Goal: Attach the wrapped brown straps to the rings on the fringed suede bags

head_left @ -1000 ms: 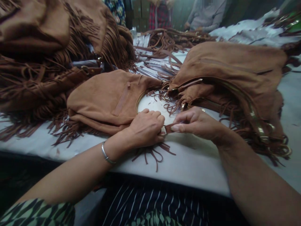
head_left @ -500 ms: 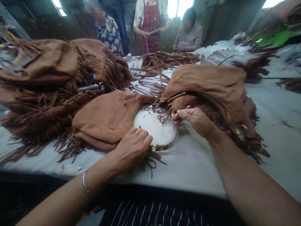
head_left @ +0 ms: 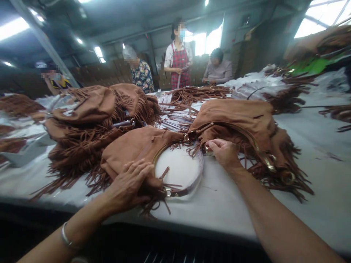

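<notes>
A brown suede bag point(head_left: 131, 146) with fringes lies on the white table point(head_left: 219, 215), its wrapped strap point(head_left: 201, 170) curving to the right. My left hand point(head_left: 130, 184) rests on the bag's lower end with its fingers spread. At the front edge of a second brown bag point(head_left: 233, 109), the fingertips of my right hand point(head_left: 223, 151) are pinched by a small gold metal piece point(head_left: 207, 149). Whether they grip that piece or something hidden is unclear. A gold ring point(head_left: 186, 137) sits at the top end of the first bag, near the second one.
Fringed bags point(head_left: 90, 120) are piled at the left. Brown straps point(head_left: 192, 94) and plastic-wrapped pieces point(head_left: 252, 86) lie farther back. Several people are beyond the table, one in a red checked apron point(head_left: 181, 67).
The view has tilted up and shifted left. My left hand has moved left along the bag and its fingers have spread. My right hand remains pinched by the second bag.
</notes>
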A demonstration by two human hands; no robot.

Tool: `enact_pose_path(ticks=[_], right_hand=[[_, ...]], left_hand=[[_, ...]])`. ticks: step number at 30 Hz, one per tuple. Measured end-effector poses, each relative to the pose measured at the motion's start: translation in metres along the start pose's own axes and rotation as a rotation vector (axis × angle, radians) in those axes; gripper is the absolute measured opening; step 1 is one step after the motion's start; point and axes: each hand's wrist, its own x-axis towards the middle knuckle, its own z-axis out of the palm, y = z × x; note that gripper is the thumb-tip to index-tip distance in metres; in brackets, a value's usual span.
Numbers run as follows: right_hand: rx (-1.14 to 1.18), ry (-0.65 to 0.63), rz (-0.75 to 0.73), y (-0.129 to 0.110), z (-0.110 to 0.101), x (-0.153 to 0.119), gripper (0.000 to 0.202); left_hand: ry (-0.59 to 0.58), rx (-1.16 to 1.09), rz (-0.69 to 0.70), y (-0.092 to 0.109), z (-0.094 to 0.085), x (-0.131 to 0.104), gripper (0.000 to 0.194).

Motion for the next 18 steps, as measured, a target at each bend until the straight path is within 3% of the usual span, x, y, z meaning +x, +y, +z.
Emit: enact_pose_path(ticks=[2,4,6,9,11,13,18], right_hand=[[-0.187,0.056,0.001,0.002,-0.003,0.001,0.030],[-0.285,0.066,0.018,0.006,-0.006,0.003,0.030],[-0.304,0.050,0.030,0.010,-0.009,0.006,0.032],[-0.293,0.020,0.024,0.014,-0.011,0.009,0.033],[-0.302,-0.004,0.014,0.016,-0.011,0.009,0.035],[-0.315,-0.033,0.020,0.016,-0.010,0.010,0.037],[-0.341,-0.121,0.115,0.020,-0.009,0.012,0.040]], left_hand=[[-0.074,-0.014,-0.023,-0.022,0.002,-0.002,0.078],[-0.075,-0.047,-0.036,-0.035,0.006,0.002,0.053],[0.015,-0.076,-0.031,-0.038,0.007,0.010,0.024],[0.233,-0.083,0.030,-0.036,-0.006,0.026,0.021],[0.354,-0.063,0.019,-0.040,-0.027,0.039,0.019],[0.468,-0.037,-0.078,-0.054,-0.056,0.053,0.019],[0.771,-0.006,-0.386,-0.105,-0.153,0.079,0.022]])
